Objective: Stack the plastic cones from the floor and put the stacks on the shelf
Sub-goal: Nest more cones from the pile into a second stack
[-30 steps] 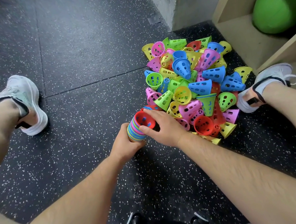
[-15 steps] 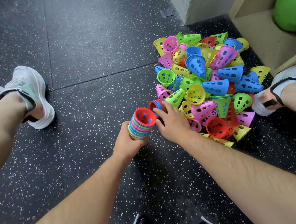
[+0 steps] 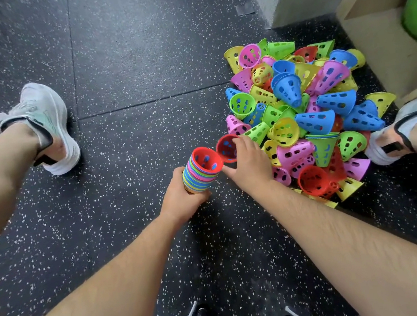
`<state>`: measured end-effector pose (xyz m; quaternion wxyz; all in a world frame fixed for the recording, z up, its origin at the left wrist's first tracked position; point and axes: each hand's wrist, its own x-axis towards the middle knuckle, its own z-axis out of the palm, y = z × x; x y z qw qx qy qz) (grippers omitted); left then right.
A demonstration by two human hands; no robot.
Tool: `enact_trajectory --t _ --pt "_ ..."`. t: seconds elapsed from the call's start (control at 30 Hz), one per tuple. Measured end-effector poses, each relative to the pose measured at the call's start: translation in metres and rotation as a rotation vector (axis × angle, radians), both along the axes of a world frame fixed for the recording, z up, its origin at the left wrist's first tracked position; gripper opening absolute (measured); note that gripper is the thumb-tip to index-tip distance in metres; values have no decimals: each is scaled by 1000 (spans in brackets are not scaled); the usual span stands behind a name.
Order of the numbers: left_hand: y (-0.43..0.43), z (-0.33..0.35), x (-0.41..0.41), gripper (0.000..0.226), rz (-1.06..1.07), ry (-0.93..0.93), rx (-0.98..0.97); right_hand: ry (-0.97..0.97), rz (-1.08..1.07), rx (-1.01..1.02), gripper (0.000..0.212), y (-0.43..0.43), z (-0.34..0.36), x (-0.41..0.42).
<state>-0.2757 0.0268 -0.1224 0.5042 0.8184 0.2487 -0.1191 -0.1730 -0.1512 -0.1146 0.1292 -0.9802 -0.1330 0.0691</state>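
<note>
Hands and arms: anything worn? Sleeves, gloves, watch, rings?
Nothing worn that shows. The left hand and right hand are bare, with no gloves and no rings on the fingers in view. The left forearm and right forearm are bare up to the frame's edge: no sleeves, watch, bands or markings, only some hair.

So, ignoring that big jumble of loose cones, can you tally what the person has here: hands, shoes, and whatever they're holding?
Hands: 2 (left hand, right hand)
White shoes: 2 (left shoe, right shoe)
Stack of cones, gripped by the left hand: 1
Red cone, held by the right hand: 1
Total: 6
</note>
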Motion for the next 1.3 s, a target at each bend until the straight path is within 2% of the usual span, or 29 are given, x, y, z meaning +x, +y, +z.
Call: enact_trajectory --t 0.17,0.3,0.37,0.47,0.53,0.67,0.8,0.9,1.03,1.13,1.2,1.3 --pt "-3 2 -1 55 -13 4 16 -189 -161 363 64 -15 16 1" --pt "-10 7 -1 51 -33 -4 23 -112 -291 616 81 -23 36 1" --pt "-15 8 0 50 -49 -10 30 -109 -276 660 85 -26 43 -1" --pt "-23 8 4 52 -64 -22 37 -130 -155 705 76 -28 50 -5" --pt "-29 10 6 55 -69 -26 27 -90 -64 680 74 -28 49 -9" --pt "-42 16 13 54 -81 -36 36 65 82 532 82 -27 34 -18" --pt "-43 16 13 55 -55 -45 21 145 143 458 88 -32 33 -19" --pt "-38 14 12 59 -52 -43 -12 96 143 449 81 -33 34 -12" --pt "-35 9 15 59 -30 -54 -19 -87 -57 468 67 -31 23 -4" --pt "-33 2 16 59 -12 -53 -26 -96 -110 274 51 -32 16 2" --pt "-31 -1 17 59 -4 -53 -36 -62 -41 90 39 -33 13 4" --pt "-30 -6 16 59 -11 -61 -46 -34 74 -157 37 -31 7 7"
